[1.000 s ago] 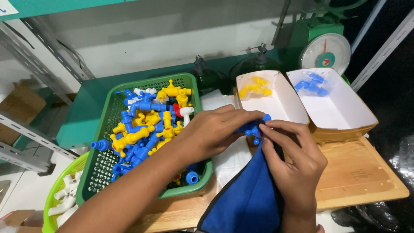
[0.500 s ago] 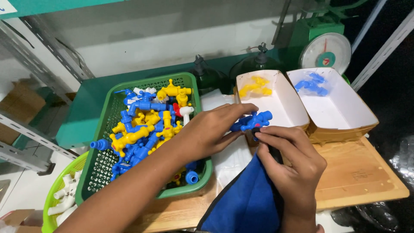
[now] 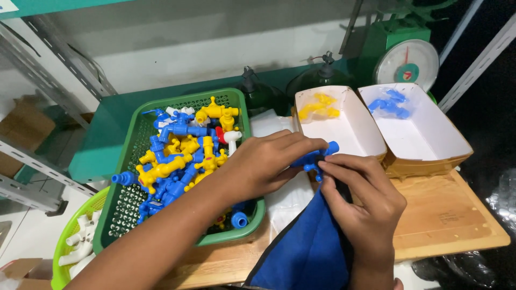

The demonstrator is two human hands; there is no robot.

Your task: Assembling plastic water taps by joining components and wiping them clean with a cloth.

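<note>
Left hand [image 3: 269,166] pinches blue tap [image 3: 314,157] at worktop [image 3: 446,215] middle, near tray [image 3: 344,134] | right hand [image 3: 360,201] grips blue cloth [image 3: 306,247] against it (seemingly wiping) | head: basket [image 3: 129,198] of mixed taps at left edge; trays at back sort yellow from blue.

Blue tap [image 3: 314,157]: mostly hidden under left hand [image 3: 269,164]. Blue cloth [image 3: 306,249], lime basket [image 3: 72,241] cut off at near edge. Scale dial [image 3: 407,63] markings too small.
</note>
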